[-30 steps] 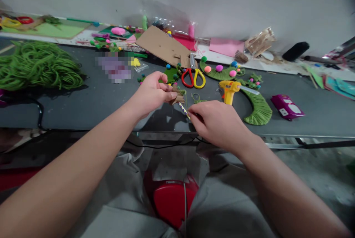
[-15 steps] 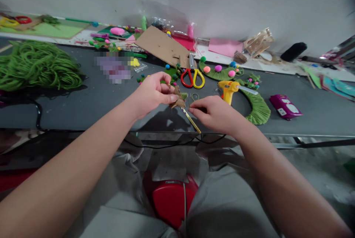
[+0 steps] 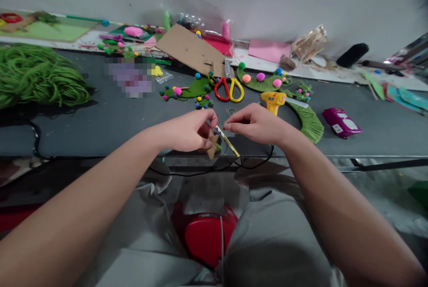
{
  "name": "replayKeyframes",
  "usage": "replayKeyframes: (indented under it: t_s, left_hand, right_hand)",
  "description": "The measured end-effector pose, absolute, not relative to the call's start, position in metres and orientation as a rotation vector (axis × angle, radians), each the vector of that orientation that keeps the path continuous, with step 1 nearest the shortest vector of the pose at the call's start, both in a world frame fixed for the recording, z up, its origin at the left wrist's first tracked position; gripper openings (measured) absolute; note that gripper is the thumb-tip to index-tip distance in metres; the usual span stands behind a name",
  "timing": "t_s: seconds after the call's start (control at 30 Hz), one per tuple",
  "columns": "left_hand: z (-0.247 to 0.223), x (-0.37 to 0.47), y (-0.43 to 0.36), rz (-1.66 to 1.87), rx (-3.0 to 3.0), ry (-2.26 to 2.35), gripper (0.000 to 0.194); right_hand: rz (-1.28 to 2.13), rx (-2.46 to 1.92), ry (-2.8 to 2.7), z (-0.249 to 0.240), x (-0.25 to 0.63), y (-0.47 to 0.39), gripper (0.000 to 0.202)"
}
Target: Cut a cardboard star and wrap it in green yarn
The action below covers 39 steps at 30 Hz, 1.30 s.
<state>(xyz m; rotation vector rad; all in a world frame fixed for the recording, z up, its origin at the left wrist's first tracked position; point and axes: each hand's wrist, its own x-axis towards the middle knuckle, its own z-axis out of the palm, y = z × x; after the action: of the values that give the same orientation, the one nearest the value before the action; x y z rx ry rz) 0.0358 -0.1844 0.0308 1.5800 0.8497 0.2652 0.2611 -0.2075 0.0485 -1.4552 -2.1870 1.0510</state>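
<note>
My left hand (image 3: 192, 131) is closed on a small brown cardboard cutout (image 3: 211, 147) with green yarn on it, near the table's front edge. Just to the right, my right hand (image 3: 252, 122) has thumb and forefinger pinched together; anything between them is too small to make out. A yellow patterned pencil (image 3: 229, 143) lies between the two hands, its far end close to the left fingers. Beyond them rest scissors (image 3: 229, 90) with one red and one yellow handle. A yellow glue gun (image 3: 273, 101) lies behind my right hand, over a green yarn-wrapped ring (image 3: 310, 124).
A big heap of green yarn (image 3: 40, 75) covers the left side. Pompom-trimmed green pieces (image 3: 197, 88) and a brown cardboard sheet (image 3: 190, 48) lie farther back. At right sits a purple packet (image 3: 341, 122). A black cord (image 3: 200, 174) hangs below the table edge.
My left hand has come down and nearer with the cutout, turning it so it hangs below the fingers. My right hand has shifted slightly up and left. The view has tilted a little.
</note>
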Motion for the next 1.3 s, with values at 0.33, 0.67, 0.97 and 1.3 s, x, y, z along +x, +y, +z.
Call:
replayKeyframes:
  t_s: [0.33,0.67,0.97,1.3]
  left_hand:
    - [0.019,0.039,-0.177,0.334,1.728,1.029,0.037]
    - [0.019,0.039,-0.173,0.444,1.575,1.087,0.042]
    - [0.035,0.044,-0.176,0.792,1.239,1.018,0.046]
    - [0.042,0.038,-0.174,0.942,1.039,0.896,0.045]
  right_hand:
    - [1.011,-1.465,-2.214,0.061,0.249,-0.224,0.028]
    - [0.849,-1.458,-2.284,0.069,0.237,-0.241,0.03]
    - [0.465,-1.602,-2.377,0.073,0.222,-0.261,0.024]
    - [0.408,-1.579,-2.408,0.075,0.226,-0.265,0.025]
